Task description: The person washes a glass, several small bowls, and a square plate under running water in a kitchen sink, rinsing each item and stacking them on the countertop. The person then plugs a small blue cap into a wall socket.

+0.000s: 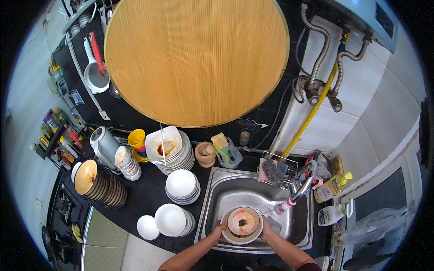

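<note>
Between both hands, over the near part of the stainless steel sink (222,184), is a white bowl (241,240) with a smaller stained bowl (243,222) nested in it. My left hand (218,232) grips the bowl's left rim, and my right hand (267,230) grips its right side. Reddish and dark brown residue marks the inner bowl. The faucet (303,189) with a pink-banded spout curves over the sink just beyond my right hand. Part of a translucent item in the basin is hidden behind the bowls.
Left of the sink stand stacked white bowls (181,183), a small white bowl (148,227), soiled plates (161,144) and a tall stack of brown bowls (86,178). A wire rack with a steel scrubber (272,172) sits behind the basin. Bottles, including a spray bottle (330,215), line the right side.
</note>
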{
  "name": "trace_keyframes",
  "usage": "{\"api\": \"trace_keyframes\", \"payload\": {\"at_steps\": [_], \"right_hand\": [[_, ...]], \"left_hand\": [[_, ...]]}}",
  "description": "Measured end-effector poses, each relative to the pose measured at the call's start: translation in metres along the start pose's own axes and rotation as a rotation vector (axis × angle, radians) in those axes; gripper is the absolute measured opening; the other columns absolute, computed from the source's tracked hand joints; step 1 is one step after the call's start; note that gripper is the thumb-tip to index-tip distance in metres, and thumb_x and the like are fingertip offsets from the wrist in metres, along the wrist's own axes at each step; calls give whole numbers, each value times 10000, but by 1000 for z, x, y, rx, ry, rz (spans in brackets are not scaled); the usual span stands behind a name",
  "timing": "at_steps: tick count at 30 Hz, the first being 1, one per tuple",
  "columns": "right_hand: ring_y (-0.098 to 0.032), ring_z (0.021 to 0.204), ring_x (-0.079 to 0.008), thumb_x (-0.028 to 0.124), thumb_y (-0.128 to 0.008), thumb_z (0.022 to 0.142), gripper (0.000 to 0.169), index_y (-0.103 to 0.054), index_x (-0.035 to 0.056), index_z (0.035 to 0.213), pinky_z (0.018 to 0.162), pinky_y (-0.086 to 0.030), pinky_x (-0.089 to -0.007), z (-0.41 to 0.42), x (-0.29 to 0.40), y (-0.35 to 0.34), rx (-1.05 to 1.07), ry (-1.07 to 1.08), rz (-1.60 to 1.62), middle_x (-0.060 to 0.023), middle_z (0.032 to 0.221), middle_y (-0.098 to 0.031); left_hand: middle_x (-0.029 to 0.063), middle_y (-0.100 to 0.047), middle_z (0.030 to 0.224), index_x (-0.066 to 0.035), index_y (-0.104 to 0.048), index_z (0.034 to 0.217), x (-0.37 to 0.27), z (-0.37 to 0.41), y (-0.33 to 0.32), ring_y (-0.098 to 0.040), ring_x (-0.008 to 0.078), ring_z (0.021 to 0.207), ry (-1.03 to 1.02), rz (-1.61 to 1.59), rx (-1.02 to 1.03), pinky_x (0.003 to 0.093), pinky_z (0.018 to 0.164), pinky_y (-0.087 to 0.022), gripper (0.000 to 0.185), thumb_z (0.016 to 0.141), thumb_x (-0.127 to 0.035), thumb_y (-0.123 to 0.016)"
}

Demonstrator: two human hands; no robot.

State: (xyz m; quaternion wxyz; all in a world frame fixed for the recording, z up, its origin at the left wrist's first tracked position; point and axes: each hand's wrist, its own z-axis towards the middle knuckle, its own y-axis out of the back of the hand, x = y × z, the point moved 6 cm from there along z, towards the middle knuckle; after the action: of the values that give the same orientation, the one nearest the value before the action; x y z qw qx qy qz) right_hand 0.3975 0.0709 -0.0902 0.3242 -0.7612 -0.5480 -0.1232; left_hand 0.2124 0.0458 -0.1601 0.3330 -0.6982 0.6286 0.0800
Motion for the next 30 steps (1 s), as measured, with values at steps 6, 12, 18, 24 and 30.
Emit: {"api": "trace_keyframes", "payload": {"at_steps": [6, 12, 18, 24, 30], "right_hand": [[-570, 879, -237, 387, -349, 816, 445, -547, 53, 1033, 799, -455, -360, 92, -11, 16, -3, -21, 9, -110, 982, -589], [-548, 897, -266, 423, -365, 797, 470, -559, 52, 1011, 830, -438, -384, 159, -26, 22, 18, -108, 36, -127, 1002, -573], [-541, 912, -271, 398, -370, 805, 449, -548, 60, 1041, 856, -419, -393, 224, -46, 39, 197, -36, 185, -133, 1015, -568], [-515, 975, -257, 438, -346, 855, 464, -504, 74, 1096, 882, -395, -389, 206, -47, 36, 118, 139, 279, -95, 1079, -543], [-494, 969, -237, 404, -409, 841, 378, -475, 123, 1085, 806, -427, -424, 138, -84, 52, -299, -110, 230, -73, 1086, -507]], "left_hand": [[198, -527, 970, -34, -371, 1157, 15, 66, 29, -553, 333, 855, -41, -57, -154, 498, 602, -489, 624, 584, -251, -486], [155, -559, 942, -48, -520, 1021, 9, 89, 38, -559, 299, 839, 2, -117, -256, 436, 662, -485, 503, 586, -295, -467], [139, -548, 954, -37, -468, 1093, 18, 130, 55, -561, 275, 836, -87, -227, -224, 399, 689, -483, 526, 613, -253, -480], [114, -485, 1074, -111, -304, 1229, 27, 157, 75, -517, 249, 928, -333, -162, -370, 420, 752, -440, 608, 686, -249, -540], [139, -426, 1212, -64, -327, 1255, -27, 38, 24, -403, 252, 1115, -272, 27, -328, 376, 882, -346, 646, 718, -316, -584]]}}
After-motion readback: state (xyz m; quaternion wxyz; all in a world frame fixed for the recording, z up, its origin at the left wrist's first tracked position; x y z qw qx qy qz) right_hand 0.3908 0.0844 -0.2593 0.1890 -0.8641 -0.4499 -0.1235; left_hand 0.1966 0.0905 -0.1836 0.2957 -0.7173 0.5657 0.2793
